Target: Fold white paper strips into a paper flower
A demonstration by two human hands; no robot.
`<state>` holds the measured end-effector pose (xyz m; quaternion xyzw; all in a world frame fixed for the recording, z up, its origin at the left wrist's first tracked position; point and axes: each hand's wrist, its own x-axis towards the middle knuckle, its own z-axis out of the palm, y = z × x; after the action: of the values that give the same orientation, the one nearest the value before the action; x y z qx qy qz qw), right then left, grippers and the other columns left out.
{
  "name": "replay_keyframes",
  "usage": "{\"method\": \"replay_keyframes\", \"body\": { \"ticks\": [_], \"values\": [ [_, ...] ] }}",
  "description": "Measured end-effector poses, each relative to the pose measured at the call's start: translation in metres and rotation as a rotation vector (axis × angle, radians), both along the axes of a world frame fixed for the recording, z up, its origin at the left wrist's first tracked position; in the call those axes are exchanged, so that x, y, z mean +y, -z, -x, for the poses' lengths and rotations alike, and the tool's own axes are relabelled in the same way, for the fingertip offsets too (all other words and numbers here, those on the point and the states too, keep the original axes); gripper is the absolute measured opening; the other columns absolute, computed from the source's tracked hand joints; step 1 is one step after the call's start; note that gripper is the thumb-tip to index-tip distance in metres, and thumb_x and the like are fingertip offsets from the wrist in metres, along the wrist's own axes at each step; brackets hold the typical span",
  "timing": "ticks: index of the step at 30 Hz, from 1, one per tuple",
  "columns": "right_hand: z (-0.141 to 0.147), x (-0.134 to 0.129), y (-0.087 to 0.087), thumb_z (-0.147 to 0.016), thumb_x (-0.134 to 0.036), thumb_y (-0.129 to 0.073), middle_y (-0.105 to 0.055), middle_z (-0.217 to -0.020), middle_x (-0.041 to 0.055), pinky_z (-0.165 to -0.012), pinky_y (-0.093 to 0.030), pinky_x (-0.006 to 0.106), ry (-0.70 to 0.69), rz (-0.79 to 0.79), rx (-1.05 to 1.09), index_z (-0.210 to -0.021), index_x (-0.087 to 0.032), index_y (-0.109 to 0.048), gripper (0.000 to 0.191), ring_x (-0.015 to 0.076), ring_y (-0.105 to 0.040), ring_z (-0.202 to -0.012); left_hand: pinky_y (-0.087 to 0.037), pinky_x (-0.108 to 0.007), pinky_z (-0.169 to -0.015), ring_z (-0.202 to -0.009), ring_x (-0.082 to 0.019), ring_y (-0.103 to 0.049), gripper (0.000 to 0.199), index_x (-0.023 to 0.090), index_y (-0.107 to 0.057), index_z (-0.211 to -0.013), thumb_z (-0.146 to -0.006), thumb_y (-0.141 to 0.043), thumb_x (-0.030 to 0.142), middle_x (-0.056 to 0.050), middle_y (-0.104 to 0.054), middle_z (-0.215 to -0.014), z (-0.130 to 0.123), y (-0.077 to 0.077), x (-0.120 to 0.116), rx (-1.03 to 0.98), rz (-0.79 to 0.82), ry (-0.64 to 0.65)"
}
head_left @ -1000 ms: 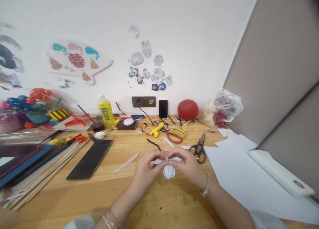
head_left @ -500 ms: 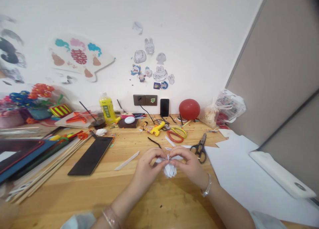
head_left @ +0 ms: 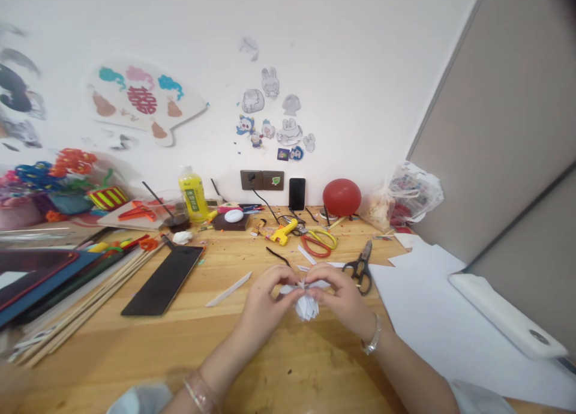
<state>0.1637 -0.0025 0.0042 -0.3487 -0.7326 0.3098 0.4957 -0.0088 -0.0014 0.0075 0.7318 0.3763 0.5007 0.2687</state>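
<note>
A white folded-paper piece with many pointed petals, like a paper flower (head_left: 306,308), is pinched between both my hands above the wooden table. My left hand (head_left: 273,291) grips it from the left, thumb and fingertips closed at its gathered middle. From the other side my right hand (head_left: 338,291) pinches the same middle. The petals fan out below the fingertips, and white tips stick out above. Just beyond my right hand lie black-handled scissors (head_left: 360,269). A loose white paper strip (head_left: 228,289) rests left of my left hand.
White paper sheets (head_left: 432,306) cover the right side. Toward the back are a yellow glue gun (head_left: 284,232), red-and-yellow-handled scissors (head_left: 317,246), a red balloon (head_left: 342,197) and a yellow bottle (head_left: 193,195). A black tablet (head_left: 164,282) and wooden sticks (head_left: 90,303) lie at left.
Both hands stay almost in place, still pinching the paper flower. The view has shifted very slightly; nothing else has visibly moved.
</note>
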Motion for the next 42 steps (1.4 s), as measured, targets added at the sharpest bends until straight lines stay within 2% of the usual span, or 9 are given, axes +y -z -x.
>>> {"method": "replay_keyframes", "body": {
  "ticks": [11, 18, 33, 42],
  "values": [
    [-0.0006, 0.0006, 0.0023, -0.076, -0.021, -0.064, -0.064, -0.084, 0.0017, -0.076, -0.045, 0.027, 0.018, -0.017, -0.004, -0.084, -0.022, -0.063, 0.009, 0.0158, -0.058, -0.083, -0.044, -0.023, -0.065, -0.07, -0.013, -0.056, 0.006, 0.017, -0.054, -0.073, -0.076, -0.059, 0.018, -0.001, -0.059, -0.073, 0.0003, -0.001, -0.0025, 0.081, -0.073, 0.057],
    [0.0011, -0.0022, -0.0023, -0.077, -0.025, -0.064, -0.065, -0.081, 0.002, -0.076, -0.045, 0.03, 0.054, -0.15, -0.016, -0.082, -0.023, -0.064, 0.006, 0.0173, -0.059, -0.081, -0.045, -0.026, -0.069, -0.077, -0.015, -0.057, 0.003, 0.019, -0.055, -0.076, -0.078, -0.056, 0.018, -0.002, -0.061, -0.078, -0.0008, -0.0017, -0.0045, 0.115, -0.152, 0.057],
    [0.0008, -0.0017, -0.005, -0.079, -0.027, -0.061, -0.067, -0.08, 0.0016, -0.075, -0.045, 0.031, 0.04, -0.203, -0.037, -0.082, -0.024, -0.065, 0.006, 0.0174, -0.059, -0.08, -0.044, -0.025, -0.07, -0.078, -0.015, -0.056, 0.006, 0.019, -0.058, -0.084, -0.08, -0.054, 0.017, -0.003, -0.061, -0.082, 0.0001, -0.0014, -0.0038, 0.147, -0.178, 0.096],
    [-0.0017, -0.0008, -0.006, -0.08, -0.028, -0.059, -0.063, -0.079, 0.0022, -0.073, -0.044, 0.03, 0.014, -0.14, -0.102, -0.078, -0.022, -0.06, 0.007, 0.0172, -0.057, -0.078, -0.044, -0.025, -0.066, -0.073, -0.014, -0.055, 0.003, 0.019, -0.057, -0.079, -0.079, -0.054, 0.018, -0.002, -0.059, -0.077, -0.0012, -0.0018, -0.0042, 0.153, -0.069, 0.099]
  ]
}}
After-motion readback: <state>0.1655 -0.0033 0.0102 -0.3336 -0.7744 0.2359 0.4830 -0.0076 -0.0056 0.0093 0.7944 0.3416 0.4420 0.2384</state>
